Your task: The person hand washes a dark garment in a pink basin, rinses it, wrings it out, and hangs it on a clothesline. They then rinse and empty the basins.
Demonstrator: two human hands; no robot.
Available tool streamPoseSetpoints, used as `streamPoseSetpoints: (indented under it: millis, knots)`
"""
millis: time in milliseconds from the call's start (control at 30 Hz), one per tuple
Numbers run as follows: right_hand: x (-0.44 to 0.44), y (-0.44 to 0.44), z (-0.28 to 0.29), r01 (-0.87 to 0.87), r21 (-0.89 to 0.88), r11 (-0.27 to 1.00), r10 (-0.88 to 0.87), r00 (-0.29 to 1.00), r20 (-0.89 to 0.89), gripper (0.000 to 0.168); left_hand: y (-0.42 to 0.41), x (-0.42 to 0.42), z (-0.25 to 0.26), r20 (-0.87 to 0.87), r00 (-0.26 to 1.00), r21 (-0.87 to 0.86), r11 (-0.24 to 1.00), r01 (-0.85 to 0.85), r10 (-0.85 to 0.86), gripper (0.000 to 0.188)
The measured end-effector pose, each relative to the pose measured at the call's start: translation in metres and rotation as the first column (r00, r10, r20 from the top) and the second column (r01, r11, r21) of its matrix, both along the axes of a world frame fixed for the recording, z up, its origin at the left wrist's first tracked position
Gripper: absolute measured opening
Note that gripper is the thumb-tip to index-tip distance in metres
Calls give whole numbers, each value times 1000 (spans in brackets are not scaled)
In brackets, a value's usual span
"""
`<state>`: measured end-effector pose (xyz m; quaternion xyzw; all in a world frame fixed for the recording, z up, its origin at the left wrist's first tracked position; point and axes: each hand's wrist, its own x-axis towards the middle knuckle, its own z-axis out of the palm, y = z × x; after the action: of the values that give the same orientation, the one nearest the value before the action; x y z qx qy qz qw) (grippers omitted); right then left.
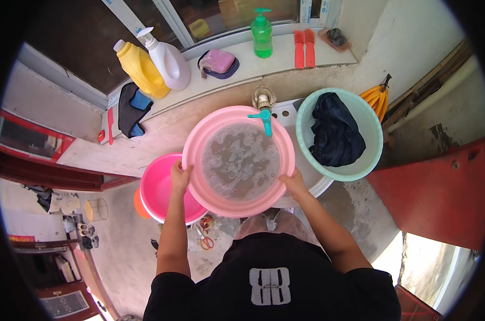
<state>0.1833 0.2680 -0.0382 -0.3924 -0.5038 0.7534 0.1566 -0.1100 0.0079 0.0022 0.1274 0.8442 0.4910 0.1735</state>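
Note:
A light pink plastic basin (194,132) of cloudy grey, sudsy water (241,160) is between my hands. My left hand (181,176) grips its left rim, and my right hand (293,183) grips the lower right rim. Over its far edge reaches a tap with a teal lever handle (262,116). Beneath and behind the basin is a white washbasin (320,185), mostly hidden. To the right, a pale green basin (368,160) holds a dark navy cloth (336,132). A hot-pink basin (158,182) stands to the left, partly covered by the light pink one.
Along the windowsill are a yellow jug (142,68), a white pump bottle (170,62), pink soap (217,61), a green pump bottle (261,38) and two red brushes (304,50). Bananas (375,100) hang right. Scissors (205,242) lie below; a red door (439,192) borders the right.

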Motion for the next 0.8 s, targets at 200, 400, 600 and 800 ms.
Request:
streamPoseSetpoints:
  millis: [200, 400, 600, 800]
  knots:
    - [8, -22, 3, -2, -350, 937, 8, 1000, 15, 50, 0, 20, 52, 12, 998, 149, 987, -63, 61, 29]
    - [7, -45, -2, -76, -468, 880, 24, 993, -117, 53, -9, 18, 93, -15, 1000, 176, 984, -11, 13, 32]
    - [2, -59, -21, -124, -546, 828, 66, 990, -125, 57, -7, 28, 126, -105, 995, 104, 994, 16, -5, 32]
    - [-1, -58, -29, -183, -579, 794, 83, 977, -195, 57, -2, 30, 133, -99, 995, 116, 993, 24, -13, 33]
